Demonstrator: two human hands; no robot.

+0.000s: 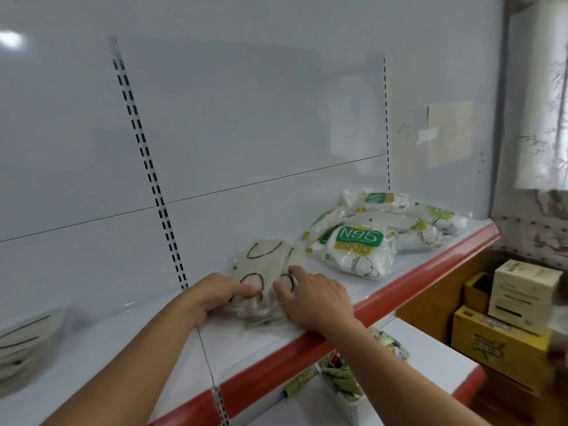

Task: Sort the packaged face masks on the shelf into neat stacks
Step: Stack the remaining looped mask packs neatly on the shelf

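**Both hands on beige pack, shelf centre**

Left hand and right hand both grip the beige mask pack, fingers curled onto its near end. The pack lies flat on the shelf and extends away from the hands. N95 packs are heaped loosely to the right, apart from it. A second beige stack sits at the far left. Cardboard boxes are at lower right.

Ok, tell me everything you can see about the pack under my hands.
The pack is a clear, crinkly plastic bag of beige masks, with dark ear loops showing through. It lies flat on the white shelf, left of the green-labelled packs. The left hand and the right hand grip its near end.
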